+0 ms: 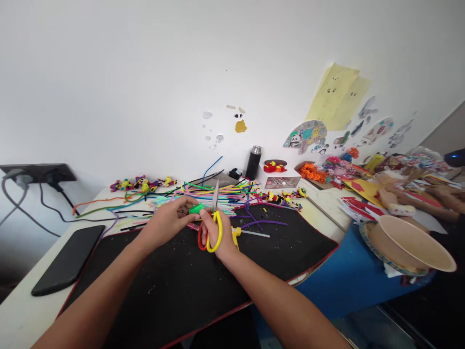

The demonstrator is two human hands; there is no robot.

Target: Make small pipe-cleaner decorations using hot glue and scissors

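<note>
My left hand point(178, 214) is closed, pinching a small bright green piece point(196, 208) whose kind I cannot make out. Close beside it, my right hand point(222, 235) holds a pair of scissors point(215, 232) with red and yellow handles, the blades pointing up and away. My right thumb is at the near end of the green piece, so both hands meet there. Behind them lies a heap of coloured pipe cleaners point(218, 191). A yellow glue gun point(236, 232), partly hidden by my right hand, has a clear glue stick point(256, 234) out of its back.
A black mat point(163, 286) covers the table under my hands. At left lie a black phone point(69, 259) and a power strip point(39, 173). Behind stand a black flask point(253, 164) and a white box point(279, 178). A co-worker's hands point(388, 198) and a bowl point(414, 242) are at right.
</note>
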